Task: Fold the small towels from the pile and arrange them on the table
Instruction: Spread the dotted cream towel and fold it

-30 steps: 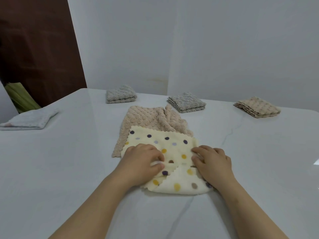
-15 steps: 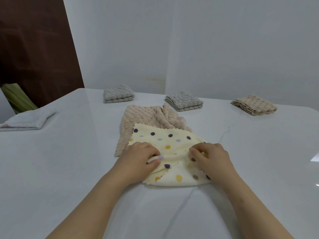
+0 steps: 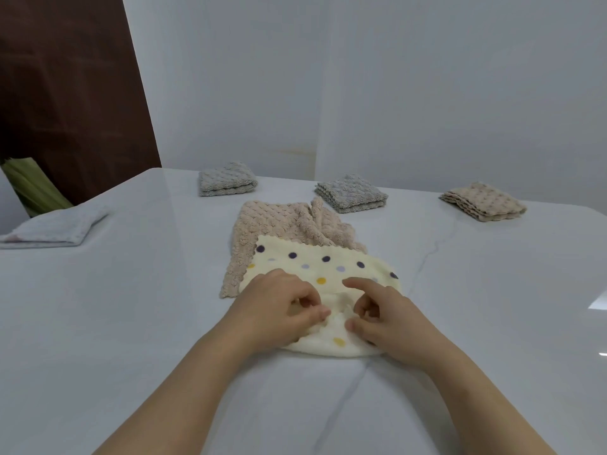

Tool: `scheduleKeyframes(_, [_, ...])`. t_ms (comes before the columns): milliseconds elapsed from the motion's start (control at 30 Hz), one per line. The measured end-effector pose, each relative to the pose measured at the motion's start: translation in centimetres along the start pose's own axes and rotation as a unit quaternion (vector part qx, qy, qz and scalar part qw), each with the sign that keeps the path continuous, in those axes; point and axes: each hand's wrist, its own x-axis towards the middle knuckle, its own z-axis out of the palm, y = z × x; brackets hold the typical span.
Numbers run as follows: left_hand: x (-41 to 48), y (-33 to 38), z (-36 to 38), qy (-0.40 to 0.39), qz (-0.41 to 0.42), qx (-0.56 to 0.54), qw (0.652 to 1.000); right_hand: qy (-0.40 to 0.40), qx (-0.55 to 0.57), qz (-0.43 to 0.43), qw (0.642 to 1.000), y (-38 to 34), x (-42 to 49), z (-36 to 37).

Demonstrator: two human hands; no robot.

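Dotted towel [image 3: 325, 262] lies at the near middle of the table [image 3: 131, 323], cream with dark, lilac and yellow dots, part folded, near edge bunched up between the two hands.

Left hand [image 3: 279, 311]: fingers curled, thumb pointing right across the bunched fabric, pinching the towel's near-left part.

Right hand [image 3: 386, 320]: index finger stretched out over the towel, other fingers curled in, thumb down on the fabric, gripping the near-right part. Exactly how much cloth sits inside either grip can't be told, the knuckles cover it.

Thumbs are close to each other, apart, with a ridge of cloth between them. Both wrists rest at the towel's near edge.

Beige towel [image 3: 279, 221] lies unfolded and rumpled under the dotted one, sticking out on its far and left sides.

Far row, already folded, well apart from each other: left grey towel [image 3: 226, 178], right grey towel [image 3: 351, 193], folded beige towel [image 3: 483, 201].

Pale towel [image 3: 52, 228] lies folded at the table's left edge.

White wall [image 3: 394, 77] behind, brown panel [image 3: 65, 87] far left
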Motion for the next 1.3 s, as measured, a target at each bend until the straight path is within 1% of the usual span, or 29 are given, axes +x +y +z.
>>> scheduleKeyframes(67, [0.0, 0.3, 0.3, -0.049, -0.006, 0.032, 0.998, 0.039, 0.053, -0.007, 0.998, -0.4, 0.1, -0.1])
scheduleKeyframes(133, [0.0, 0.2, 0.6, -0.066, 0.006, 0.075, 0.995, 0.097, 0.106, -0.014, 0.990, -0.4, 0.1, -0.5])
scheduleKeyframes(233, [0.1, -0.1, 0.3, -0.053, 0.001, 0.100, 0.994, 0.191, 0.206, -0.010, 0.960, -0.2, -0.1, -1.2])
scheduleKeyframes(300, [0.0, -0.1, -0.1, -0.030, 0.003, 0.100, 0.995, 0.231, 0.283, 0.009, 0.931, 0.0, 0.0, -1.6])
scheduleKeyframes(367, [-0.1, 0.0, -0.3, 0.007, -0.002, 0.080, 0.997, 0.259, 0.324, 0.034, 0.909, 0.0, 0.1, -1.7])
scheduleKeyframes(500, [-0.1, -0.5, -0.7, 0.093, -0.011, 0.064, 0.994, 0.297, 0.361, 0.054, 0.882, 0.0, 0.0, -1.7])
scheduleKeyframes(567, [0.0, -1.4, -1.3, 0.134, -0.036, 0.028, 0.990, 0.310, 0.376, 0.061, 0.871, 0.0, 0.0, -1.9])
scheduleKeyframes(633, [-0.2, -2.0, -1.9, 0.133, -0.070, -0.005, 0.989, 0.316, 0.385, 0.067, 0.865, 0.1, 0.1, -2.1])
scheduleKeyframes(733, [-0.4, -1.5, -2.3, 0.124, -0.089, -0.102, 0.983, 0.320, 0.391, 0.075, 0.860, 0.1, 0.2, -2.3])
scheduleKeyframes(800, [-0.4, -1.0, -2.2, 0.131, -0.091, -0.133, 0.978, 0.328, 0.392, 0.080, 0.856, 0.1, 0.2, -2.4])
scheduleKeyframes(900, [-0.5, -0.8, -2.4, 0.105, -0.094, -0.125, 0.982, 0.349, 0.399, 0.089, 0.843, -0.1, 0.1, -2.6])
scheduleKeyframes(967, [-0.7, -1.1, -2.9, 0.076, -0.100, -0.093, 0.988, 0.363, 0.411, 0.092, 0.831, -0.1, -0.1, -2.8])
scheduleKeyframes(1033, [-0.8, -1.5, -3.3, 0.087, -0.109, -0.069, 0.988, 0.375, 0.419, 0.094, 0.821, -0.1, -0.2, -3.1])
scheduleKeyframes(1067, [-0.9, -1.7, -3.4, 0.106, -0.122, -0.082, 0.983, 0.376, 0.422, 0.095, 0.819, -0.1, -0.2, -3.1])
scheduleKeyframes(1133, [-0.8, -2.0, -3.6, 0.148, -0.155, -0.166, 0.963, 0.374, 0.425, 0.097, 0.819, 0.0, -0.2, -3.2])
scheduleKeyframes(1233, [-0.5, -1.6, -3.4, 0.198, -0.174, -0.308, 0.914, 0.369, 0.419, 0.104, 0.823, -0.1, -0.2, -3.0])
scheduleKeyframes(1300, [-0.5, -1.2, -3.5, 0.219, -0.178, -0.394, 0.875, 0.370, 0.415, 0.107, 0.824, -0.2, -0.2, -3.0])
